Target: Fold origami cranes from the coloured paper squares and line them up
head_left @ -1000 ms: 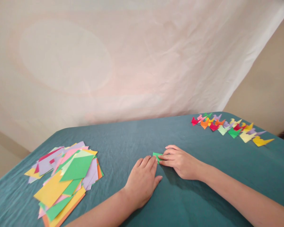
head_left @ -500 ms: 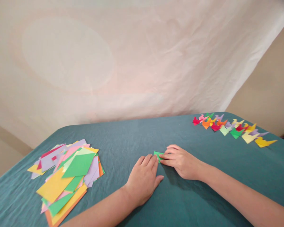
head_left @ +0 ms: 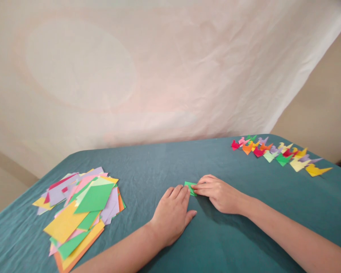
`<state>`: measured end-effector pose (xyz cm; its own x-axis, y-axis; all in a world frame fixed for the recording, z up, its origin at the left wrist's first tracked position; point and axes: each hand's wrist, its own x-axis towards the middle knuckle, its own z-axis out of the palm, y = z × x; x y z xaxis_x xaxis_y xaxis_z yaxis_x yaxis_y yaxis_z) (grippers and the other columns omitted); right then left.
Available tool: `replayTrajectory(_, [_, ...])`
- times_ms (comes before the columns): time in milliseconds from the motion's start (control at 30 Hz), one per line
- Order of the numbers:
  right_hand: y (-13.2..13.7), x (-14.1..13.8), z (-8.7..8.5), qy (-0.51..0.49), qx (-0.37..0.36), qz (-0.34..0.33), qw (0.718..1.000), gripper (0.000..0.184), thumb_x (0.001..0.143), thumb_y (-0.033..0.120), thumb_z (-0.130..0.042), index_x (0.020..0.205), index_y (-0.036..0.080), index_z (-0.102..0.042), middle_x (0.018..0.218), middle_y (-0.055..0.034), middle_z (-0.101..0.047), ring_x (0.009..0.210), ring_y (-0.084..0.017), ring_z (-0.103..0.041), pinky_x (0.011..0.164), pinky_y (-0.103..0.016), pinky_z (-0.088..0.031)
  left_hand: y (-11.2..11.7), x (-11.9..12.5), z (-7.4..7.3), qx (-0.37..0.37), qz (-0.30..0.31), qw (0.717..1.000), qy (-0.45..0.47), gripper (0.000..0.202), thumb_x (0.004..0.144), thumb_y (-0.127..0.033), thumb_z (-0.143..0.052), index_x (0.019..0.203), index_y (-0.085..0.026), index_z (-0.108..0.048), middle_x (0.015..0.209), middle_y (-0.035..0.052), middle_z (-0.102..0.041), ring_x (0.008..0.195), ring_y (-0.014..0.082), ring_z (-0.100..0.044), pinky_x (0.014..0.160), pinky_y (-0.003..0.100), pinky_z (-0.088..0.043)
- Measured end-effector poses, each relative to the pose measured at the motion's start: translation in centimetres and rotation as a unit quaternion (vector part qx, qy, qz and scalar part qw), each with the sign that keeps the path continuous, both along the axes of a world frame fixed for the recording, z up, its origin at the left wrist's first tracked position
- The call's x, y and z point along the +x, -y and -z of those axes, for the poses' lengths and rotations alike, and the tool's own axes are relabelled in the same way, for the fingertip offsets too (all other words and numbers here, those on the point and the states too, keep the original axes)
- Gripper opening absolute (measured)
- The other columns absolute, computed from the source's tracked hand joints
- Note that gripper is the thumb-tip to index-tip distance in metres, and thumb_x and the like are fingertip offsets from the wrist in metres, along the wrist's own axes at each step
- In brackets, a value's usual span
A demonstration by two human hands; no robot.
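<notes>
A small folded piece of green paper (head_left: 191,187) lies on the cloth between my hands, partly covered by fingers. My left hand (head_left: 173,216) rests palm down, fingers stretched forward and thumb out to the side, its fingertips at the paper's left edge. From the other side, my right hand (head_left: 218,193) has its thumb and fingers drawn together on the right part of the paper. The underside of the paper is hidden, as is the exact fold under the fingertips.
Loose sheets of coloured paper (head_left: 95,197) are heaped on the table's left side. Several small folded paper birds (head_left: 284,160) stand in rows at the far right. A dark green cloth (head_left: 147,163) covers the table, and a pale fabric backdrop (head_left: 170,76) hangs behind it.
My right hand has shifted slightly upward along the green paper, showing a bit more of its lower right part. The left hand has stayed nearly still.
</notes>
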<state>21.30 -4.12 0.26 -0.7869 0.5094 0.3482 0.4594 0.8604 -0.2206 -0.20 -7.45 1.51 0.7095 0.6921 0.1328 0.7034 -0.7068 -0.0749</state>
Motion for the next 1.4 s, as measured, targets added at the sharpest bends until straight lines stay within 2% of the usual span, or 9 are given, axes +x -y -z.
replayTrajectory(267, [-0.2,0.1,0.3,-0.003,-0.005,-0.009,1.0,0.041,0.084,0.008,-0.039,0.121,0.018,-0.055,0.117,-0.0087,-0.061,0.099,-0.021,-0.053,0.087,-0.041,-0.04,0.0,-0.1,0.3,-0.001,0.0,1.0,0.001,0.052,0.091,-0.045,-0.034,0.129,-0.011,-0.041,0.132,0.0118,-0.045,0.12,0.0255,-0.039,0.099,0.039,-0.03])
replayTrajectory(633, [-0.1,0.1,0.0,-0.009,-0.01,-0.009,1.0,0.042,0.084,0.008,-0.039,0.121,0.02,-0.055,0.116,-0.0085,-0.062,0.098,-0.02,-0.054,0.085,-0.04,-0.041,0.1,-0.5,0.2,-0.03,0.009,0.999,0.027,0.048,0.091,-0.044,-0.034,0.131,-0.018,-0.038,0.135,0.01,-0.041,0.122,0.0263,-0.036,0.099,0.041,-0.03])
replayTrajectory(767, [-0.1,0.0,-0.1,-0.003,-0.012,-0.005,1.0,0.041,0.086,0.009,-0.039,0.122,0.02,-0.054,0.116,-0.008,-0.062,0.099,-0.02,-0.053,0.086,-0.04,-0.04,-0.3,-0.5,0.0,-0.053,0.012,0.997,0.062,0.041,0.091,-0.038,-0.039,0.127,-0.02,-0.043,0.131,0.0091,-0.044,0.12,0.0253,-0.038,0.098,0.041,-0.032])
replayTrajectory(867, [-0.1,0.0,-0.1,0.015,-0.01,-0.002,1.0,0.038,0.087,0.01,-0.038,0.119,0.018,-0.056,0.116,-0.008,-0.062,0.099,-0.02,-0.052,0.086,-0.04,-0.039,-1.3,-0.6,-0.2,-0.083,0.014,0.991,0.108,0.028,0.089,-0.029,-0.044,0.116,-0.023,-0.053,0.119,0.0056,-0.053,0.112,0.022,-0.045,0.095,0.038,-0.035])
replayTrajectory(1000, [-0.2,0.0,-0.1,0.028,-0.002,0.001,1.0,0.036,0.087,0.011,-0.037,0.115,0.018,-0.059,0.114,-0.007,-0.063,0.1,-0.021,-0.051,0.088,-0.041,-0.038,-4.1,-0.5,-0.4,-0.148,0.017,0.973,0.178,0.02,0.084,-0.02,-0.05,0.1,-0.023,-0.063,0.1,0.0023,-0.062,0.095,0.0179,-0.055,0.086,0.031,-0.041])
replayTrajectory(1133, [-0.1,0.0,-0.2,0.029,-0.005,0.0,1.0,0.037,0.084,0.008,-0.039,0.114,0.017,-0.06,0.114,-0.0071,-0.062,0.1,-0.021,-0.051,0.089,-0.041,-0.038,-6.9,0.0,-0.3,-0.246,-0.005,0.939,0.239,0.025,0.076,-0.017,-0.06,0.101,-0.017,-0.061,0.089,0.0018,-0.065,0.081,0.0152,-0.059,0.076,0.025,-0.045])
replayTrajectory(1233, [0.0,0.0,-0.5,0.012,-0.03,0.01,0.999,0.046,0.075,0.001,-0.04,0.112,0.019,-0.061,0.116,-0.0058,-0.062,0.099,-0.021,-0.052,0.089,-0.041,-0.038,-8.0,0.2,-0.1,-0.326,0.013,0.914,0.243,0.014,0.074,-0.02,-0.062,0.088,-0.016,-0.064,0.076,-0.0004,-0.064,0.069,0.0123,-0.059,0.066,0.02,-0.045])
replayTrajectory(1333, [-0.1,0.0,-0.4,-0.026,-0.079,0.036,0.996,0.053,0.066,-0.002,-0.042,0.107,0.023,-0.064,0.115,-0.002,-0.063,0.098,-0.019,-0.053,0.089,-0.039,-0.038,-8.2,-0.1,-0.2,-0.325,0.04,0.914,0.24,0.009,0.075,-0.023,-0.063,0.08,-0.016,-0.066,0.075,-0.0002,-0.063,0.069,0.0117,-0.057,0.065,0.019,-0.043])
replayTrajectory(1400, [-0.3,-0.2,-0.2,-0.069,-0.115,0.061,0.989,0.047,0.068,-0.001,-0.044,0.102,0.024,-0.067,0.108,-0.001,-0.066,0.094,-0.018,-0.055,0.088,-0.037,-0.04,-8.0,-0.3,-0.4,-0.314,0.071,0.918,0.233,0.008,0.077,-0.023,-0.062,0.078,-0.017,-0.067,0.076,0.0002,-0.063,0.074,0.0121,-0.057,0.069,0.02,-0.042])
